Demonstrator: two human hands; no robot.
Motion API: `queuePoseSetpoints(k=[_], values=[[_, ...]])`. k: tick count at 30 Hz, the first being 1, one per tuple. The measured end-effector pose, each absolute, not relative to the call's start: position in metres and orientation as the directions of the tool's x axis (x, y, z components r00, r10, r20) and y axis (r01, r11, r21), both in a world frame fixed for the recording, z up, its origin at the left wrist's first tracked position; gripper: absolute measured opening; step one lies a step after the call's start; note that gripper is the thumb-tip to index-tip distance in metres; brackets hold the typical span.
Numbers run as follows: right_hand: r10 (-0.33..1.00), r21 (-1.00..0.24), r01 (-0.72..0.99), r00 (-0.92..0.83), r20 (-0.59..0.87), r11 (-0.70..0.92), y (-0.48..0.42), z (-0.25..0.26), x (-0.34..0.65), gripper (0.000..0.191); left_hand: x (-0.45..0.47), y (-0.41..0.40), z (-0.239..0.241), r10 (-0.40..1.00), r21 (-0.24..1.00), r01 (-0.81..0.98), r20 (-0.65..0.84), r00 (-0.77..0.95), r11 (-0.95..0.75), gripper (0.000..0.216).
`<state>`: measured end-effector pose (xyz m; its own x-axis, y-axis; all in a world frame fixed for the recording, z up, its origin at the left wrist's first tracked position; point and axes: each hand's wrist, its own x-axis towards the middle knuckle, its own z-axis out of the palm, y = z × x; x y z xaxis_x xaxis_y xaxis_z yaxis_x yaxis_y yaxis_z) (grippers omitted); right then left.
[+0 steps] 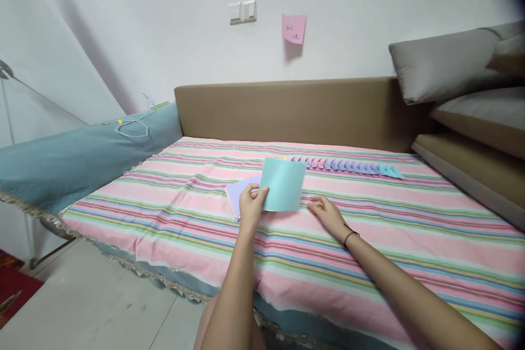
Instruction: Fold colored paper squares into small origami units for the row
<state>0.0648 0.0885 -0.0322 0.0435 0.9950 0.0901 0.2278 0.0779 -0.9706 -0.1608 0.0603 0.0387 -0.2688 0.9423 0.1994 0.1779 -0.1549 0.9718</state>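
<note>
My left hand [252,205] is closed, pinching the lower left edge of a light teal sheet of paper [283,183] between thumb and fingers. The sheet is held up above the bed and bows slightly. My right hand [327,212] is just to the right of the sheet, apart from it, its fingers loosely bent and parted with nothing in them. Behind my left hand lies a lilac pad of paper [235,196], partly hidden. Farther back, a row of folded paper pieces [344,166] in purple, pink and teal runs to the right; the sheet hides part of its left end.
A striped cover [184,219] lies over the bed, with a brown backrest [287,112] behind. Grey cushions [447,63] are stacked at the right. A white cable [133,134] rests on the blue armrest [82,147]. A pink note [293,28] sticks to the wall.
</note>
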Motion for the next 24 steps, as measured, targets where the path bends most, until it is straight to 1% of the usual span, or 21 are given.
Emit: queuePoseSetpoints(k=[1, 2, 3, 5, 6, 7, 9, 11, 13, 19, 24], values=[[0.997, -0.978, 0.195, -0.008, 0.075, 0.075, 0.079, -0.027, 0.074, 0.028, -0.153, 0.061, 0.038, 0.959, 0.983, 0.107, 0.172, -0.226, -0.151, 0.036], [0.996, -0.985, 0.159, -0.061, 0.061, 0.07, 0.069, -0.021, 0.084, 0.031, -0.144, 0.061, 0.036, 0.972, 0.989, 0.044, 0.15, -0.179, -0.144, 0.04], [0.994, -0.99, 0.125, -0.098, 0.047, 0.059, 0.059, -0.014, 0.094, 0.04, -0.134, 0.061, 0.035, 0.983, 0.991, -0.008, 0.131, -0.131, -0.133, 0.043], [0.989, -0.999, 0.041, -0.151, 0.005, 0.012, 0.041, -0.002, 0.114, 0.063, -0.115, 0.06, 0.031, 0.994, 0.991, -0.081, 0.101, -0.041, -0.104, 0.043], [0.985, -0.999, -0.024, -0.171, -0.019, -0.024, 0.033, 0.004, 0.123, 0.071, -0.106, 0.059, 0.028, 0.996, 0.991, -0.103, 0.089, -0.005, -0.089, 0.042], [0.982, -0.993, -0.098, -0.185, -0.04, -0.059, 0.026, 0.009, 0.132, 0.073, -0.097, 0.058, 0.026, 0.997, 0.99, -0.118, 0.078, 0.021, -0.075, 0.041], [0.985, -0.978, -0.192, -0.165, -0.05, -0.082, 0.015, 0.017, 0.146, 0.065, -0.081, 0.056, 0.021, 0.997, 0.99, -0.13, 0.062, 0.049, -0.055, 0.039], [0.993, -0.981, -0.183, -0.109, -0.04, -0.059, 0.008, 0.021, 0.156, 0.05, -0.07, 0.054, 0.017, 0.997, 0.992, -0.12, 0.054, 0.062, -0.046, 0.038], [0.998, -0.989, -0.143, -0.057, -0.038, -0.046, 0.004, 0.022, 0.162, 0.041, -0.062, 0.052, 0.016, 0.995, 0.995, -0.089, 0.052, 0.086, -0.045, 0.037], [0.995, -0.994, -0.084, 0.067, -0.077, -0.071, 0.001, 0.014, 0.173, 0.034, -0.058, 0.052, 0.017, 0.982, 0.997, 0.065, 0.037, 0.183, -0.049, 0.035], [0.982, -0.995, -0.047, 0.162, -0.099, -0.092, -0.001, 0.011, 0.179, 0.032, -0.059, 0.054, 0.008, 0.982, 0.986, 0.157, 0.021, 0.187, -0.051, 0.03]])
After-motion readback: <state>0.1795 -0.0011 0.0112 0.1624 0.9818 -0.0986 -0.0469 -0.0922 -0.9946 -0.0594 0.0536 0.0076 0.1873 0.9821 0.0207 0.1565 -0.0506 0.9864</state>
